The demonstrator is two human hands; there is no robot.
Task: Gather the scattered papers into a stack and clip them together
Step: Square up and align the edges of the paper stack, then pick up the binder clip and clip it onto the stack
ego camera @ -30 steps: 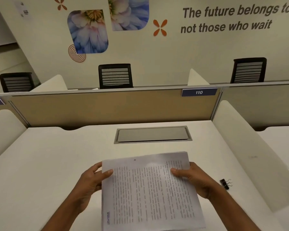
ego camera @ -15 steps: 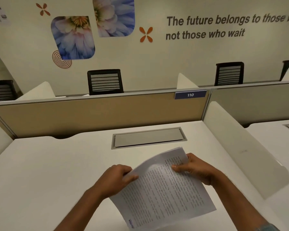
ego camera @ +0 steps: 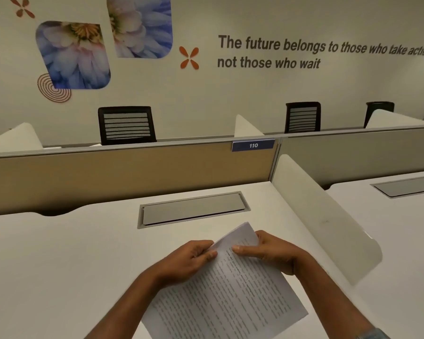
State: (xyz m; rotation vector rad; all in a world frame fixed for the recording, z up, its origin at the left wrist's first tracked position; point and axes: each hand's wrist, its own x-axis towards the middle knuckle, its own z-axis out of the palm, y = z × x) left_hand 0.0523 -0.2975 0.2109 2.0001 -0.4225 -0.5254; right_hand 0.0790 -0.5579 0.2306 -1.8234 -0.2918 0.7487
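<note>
A stack of printed white papers [ego camera: 225, 297] lies angled over the near part of the white desk [ego camera: 59, 260], its far corner raised. My left hand [ego camera: 189, 261] pinches that far corner from the left. My right hand [ego camera: 269, 253] grips the same corner from the right, thumb on top of the printed side. The two hands sit close together at the top of the stack. No binder clip shows in this view.
A grey cable hatch [ego camera: 194, 209] is set into the desk beyond the papers. A tan partition [ego camera: 132, 174] with a "110" label closes the back. A white side divider [ego camera: 328, 223] stands on the right, with a neighbouring desk [ego camera: 389, 216] past it.
The stack has turned clockwise and both hands have slid together onto its far corner. The view has swung right, and the binder clip seen beside my right wrist is out of sight.
</note>
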